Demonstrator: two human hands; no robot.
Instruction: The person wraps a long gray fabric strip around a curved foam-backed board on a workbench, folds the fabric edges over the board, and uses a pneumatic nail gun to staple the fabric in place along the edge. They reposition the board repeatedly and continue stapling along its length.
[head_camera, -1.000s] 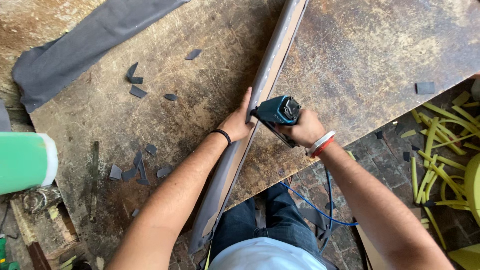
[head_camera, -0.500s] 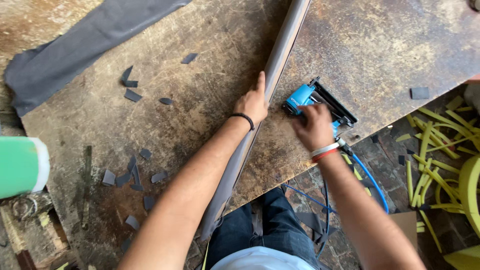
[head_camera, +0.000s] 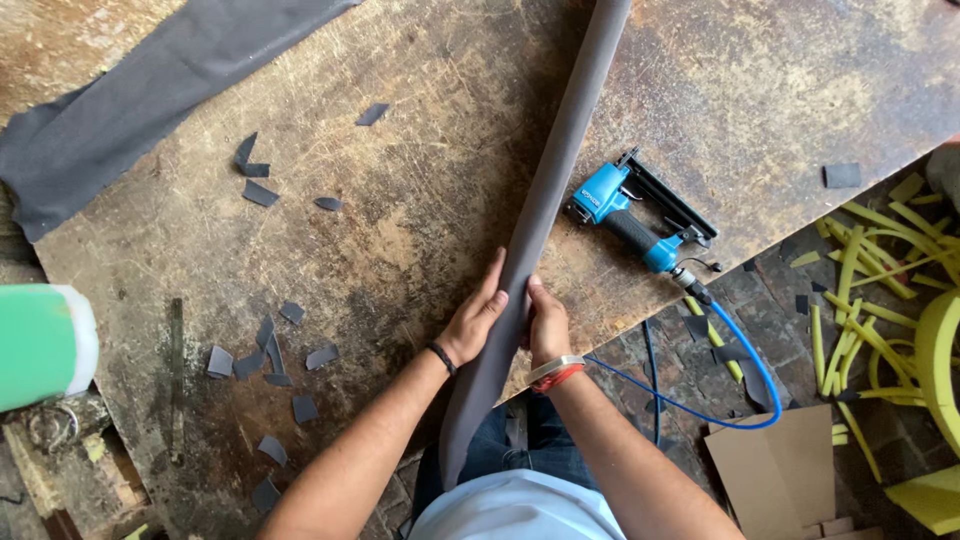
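Both hands, left hand (head_camera: 478, 318) and right hand (head_camera: 546, 322), have their fingers clamped on the near end of the long grey fabric-wrapped strip (head_camera: 540, 215) lying across the bench (head_camera: 420, 200), which looks stiff, light and best gripped by its edges.

One cam only, on my head, looking steeply down, close over the scarred workbench (head_camera: 400, 230). Near edge catches my forearms & lap; far edge crops the bench; right side shows floor w/ yellow foam strips (head_camera: 870, 290).
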